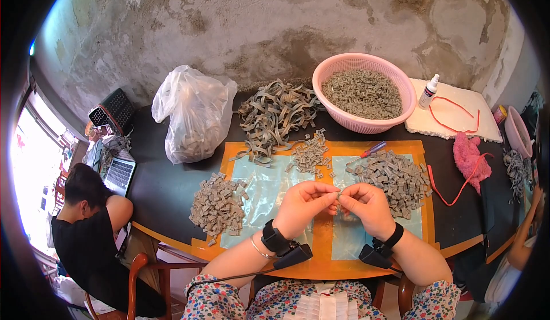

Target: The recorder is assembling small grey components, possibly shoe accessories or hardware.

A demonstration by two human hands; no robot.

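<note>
The round dark bench (166, 188) curves close to the person at its near edge, and there is bare room on its left side, between the white plastic bag (192, 114) and the near rim. Two clear blue sheets (260, 197) with orange borders lie flat in the middle. A small white bottle (428, 91) with a dark label stands at the far right on a white foam board (458, 119), just beside the pink basket (395, 88) full of small grey pieces. A red cord (455, 114) lies on the board too. A pink fluffy cloth (471, 156) sits to the right. Long grey strips (275, 116) are piled at the far middle. One pile of grey pieces (217, 205) lies near left and a bigger pile (395, 177) lies right, close to the hands. A small screwdriver (369, 150) lies beside it. The left hand (303, 205) and the right hand (366, 205) meet over the sheets, fingertips pinched together on one tiny grey piece (339, 194) held between them. Both hands are curled tight around it, not open. Another person (91, 222) sits at the left.
</note>
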